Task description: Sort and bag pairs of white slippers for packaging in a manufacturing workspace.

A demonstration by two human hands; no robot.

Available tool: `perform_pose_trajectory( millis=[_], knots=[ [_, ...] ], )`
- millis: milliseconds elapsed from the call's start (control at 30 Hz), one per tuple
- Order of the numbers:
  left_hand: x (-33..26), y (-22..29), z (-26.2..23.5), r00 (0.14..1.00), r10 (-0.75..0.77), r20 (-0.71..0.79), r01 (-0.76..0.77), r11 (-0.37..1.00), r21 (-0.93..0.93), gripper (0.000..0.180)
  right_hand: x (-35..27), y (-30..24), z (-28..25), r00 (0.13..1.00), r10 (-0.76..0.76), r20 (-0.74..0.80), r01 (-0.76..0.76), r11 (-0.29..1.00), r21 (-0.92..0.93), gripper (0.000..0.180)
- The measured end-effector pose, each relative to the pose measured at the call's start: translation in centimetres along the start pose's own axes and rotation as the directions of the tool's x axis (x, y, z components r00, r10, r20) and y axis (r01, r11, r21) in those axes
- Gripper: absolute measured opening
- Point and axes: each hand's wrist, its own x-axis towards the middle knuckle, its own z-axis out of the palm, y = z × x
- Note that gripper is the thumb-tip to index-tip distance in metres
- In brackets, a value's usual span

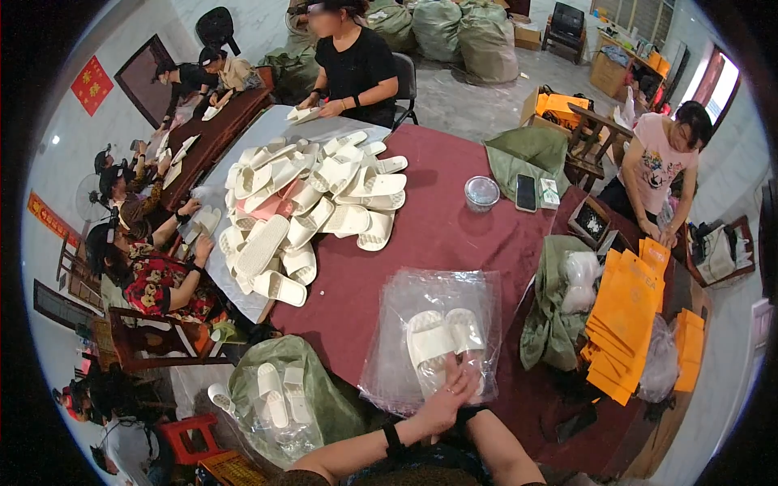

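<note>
A pair of white slippers (442, 338) lies side by side, soles up, on a stack of clear plastic bags (405, 308) at the near edge of the dark red table (454, 227). My left hand (444, 402), a black band on its wrist, rests with fingers spread on the heel end of the slippers. My right forearm comes in from the lower right and ends under the left hand. My right hand itself is hidden, so its hold cannot be told.
A big heap of white slippers (308, 202) covers the table's far left. A round clear tub (481, 193), a phone (526, 193), stacked orange bags (624, 324) and a green sack (551, 316) lie to the right. An open green sack of slippers (284, 389) stands lower left. Other people work around the tables.
</note>
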Motion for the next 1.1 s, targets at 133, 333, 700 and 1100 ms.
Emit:
perform_pose_trajectory(
  millis=[133,333,700,1100],
  knots=[
    [-1.5,-0.2,2.4,0.988,0.055,0.145,-0.031,0.986,-0.163,0.078,1.0,-1.5,0.4,0.987,0.03,-0.158,-0.101,0.879,-0.466,0.048],
    [-3.3,-0.5,-2.3,0.954,0.092,0.284,0.051,0.886,-0.46,0.063,2.7,-0.9,-0.2,0.916,-0.24,-0.323,0.115,0.925,-0.361,0.043],
    [-1.9,-14.4,-2.7,0.515,-0.809,-0.283,0.753,0.585,-0.302,0.078,-4.1,4.3,-1.7,0.774,-0.371,0.513,0.632,0.499,-0.593,0.065],
    [-1.7,-19.1,2.2,0.479,-0.855,-0.2,0.765,0.518,-0.383,0.074,0.7,-1.8,-8.7,0.994,0.081,0.076,-0.073,0.992,-0.103,0.03]
  ],
)
